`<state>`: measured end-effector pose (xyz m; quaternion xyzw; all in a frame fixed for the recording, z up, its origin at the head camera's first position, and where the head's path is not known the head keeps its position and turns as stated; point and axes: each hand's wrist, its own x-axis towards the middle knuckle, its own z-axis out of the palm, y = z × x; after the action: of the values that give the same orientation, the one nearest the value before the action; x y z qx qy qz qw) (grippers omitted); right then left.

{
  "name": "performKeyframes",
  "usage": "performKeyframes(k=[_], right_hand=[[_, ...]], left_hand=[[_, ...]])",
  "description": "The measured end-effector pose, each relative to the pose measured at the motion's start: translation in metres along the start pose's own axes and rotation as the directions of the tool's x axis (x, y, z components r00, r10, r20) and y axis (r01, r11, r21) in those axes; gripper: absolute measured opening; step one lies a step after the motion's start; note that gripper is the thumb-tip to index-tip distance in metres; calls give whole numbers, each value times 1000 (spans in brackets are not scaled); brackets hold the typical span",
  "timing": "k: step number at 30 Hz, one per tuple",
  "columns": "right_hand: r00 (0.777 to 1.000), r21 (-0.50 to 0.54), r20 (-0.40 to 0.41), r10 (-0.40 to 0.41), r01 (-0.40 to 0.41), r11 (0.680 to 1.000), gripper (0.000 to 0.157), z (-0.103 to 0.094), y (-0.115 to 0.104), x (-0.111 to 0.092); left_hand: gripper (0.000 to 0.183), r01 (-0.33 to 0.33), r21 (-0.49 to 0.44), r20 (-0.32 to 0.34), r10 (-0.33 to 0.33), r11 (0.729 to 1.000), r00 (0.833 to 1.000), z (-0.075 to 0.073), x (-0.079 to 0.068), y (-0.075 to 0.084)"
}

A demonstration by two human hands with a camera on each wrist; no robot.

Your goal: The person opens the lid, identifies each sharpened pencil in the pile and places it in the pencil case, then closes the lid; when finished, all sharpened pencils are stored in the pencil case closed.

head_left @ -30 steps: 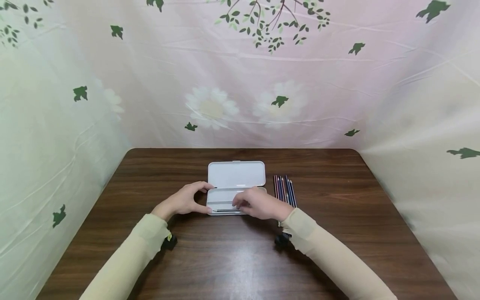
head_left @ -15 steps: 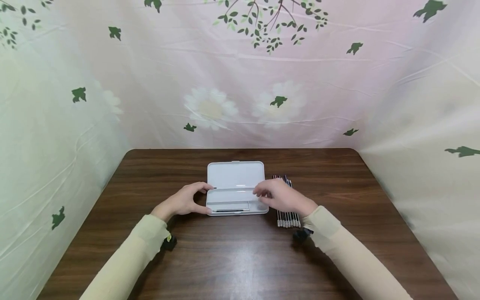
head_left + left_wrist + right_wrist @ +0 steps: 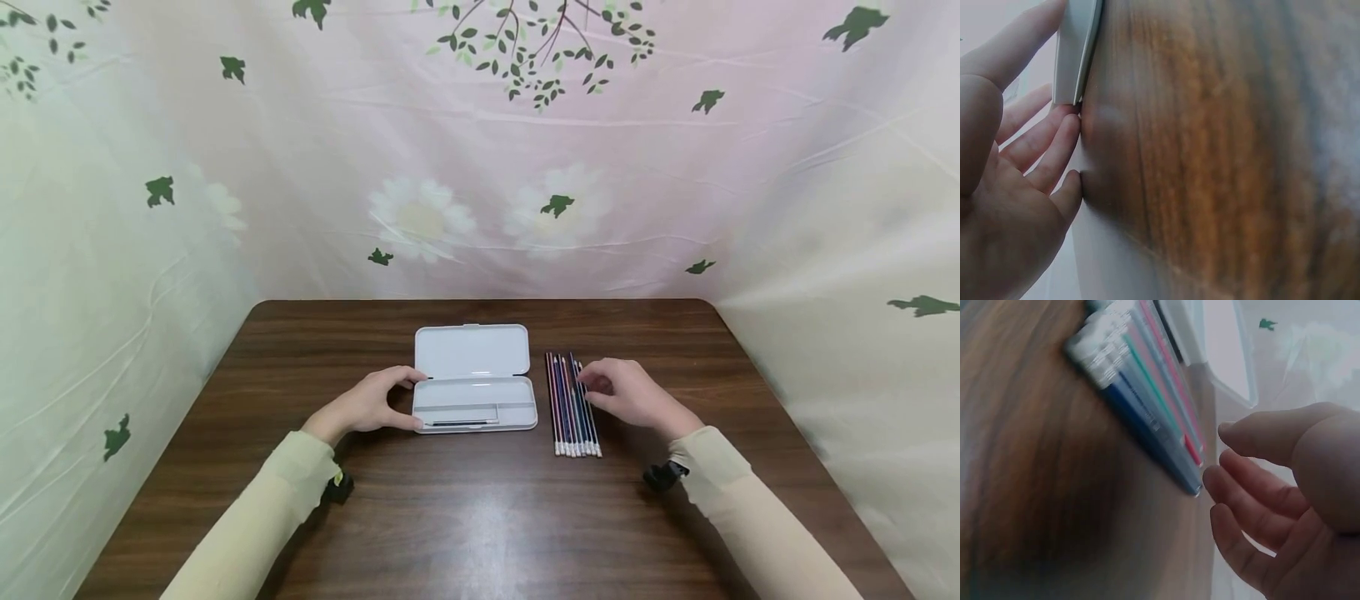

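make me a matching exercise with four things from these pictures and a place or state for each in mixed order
1. white rectangular hinged case
2. slim multicoloured pencils with white eraser ends
3. person's left hand
4. person's right hand

A. gripping the case's left end
B. beside the pencils, holding none
C. lid folded open
D. lying side by side on the dark brown wood-grain table

Pairs: 1-C, 2-D, 3-A, 4-B

Brown wood-grain surface (image 3: 420, 517) with rounded far corners, glossy toward the front, open white case (image 3: 474, 390) lying near the middle, pencils (image 3: 572, 408) side by side just right of it.
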<state>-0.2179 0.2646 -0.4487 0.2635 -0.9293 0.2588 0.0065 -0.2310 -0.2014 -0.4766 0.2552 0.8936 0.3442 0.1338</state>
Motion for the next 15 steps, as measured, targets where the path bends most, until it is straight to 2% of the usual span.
performKeyframes(k=[6, 15], right_hand=[[994, -12, 27, 103, -102, 995, 24, 8, 10, -8], [992, -33, 9, 123, -122, 992, 25, 13, 14, -9]], left_hand=[[77, -1, 7, 1, 1, 1000, 1000, 0, 1, -1], [77, 12, -12, 5, -12, 1000, 1000, -1, -1, 3]])
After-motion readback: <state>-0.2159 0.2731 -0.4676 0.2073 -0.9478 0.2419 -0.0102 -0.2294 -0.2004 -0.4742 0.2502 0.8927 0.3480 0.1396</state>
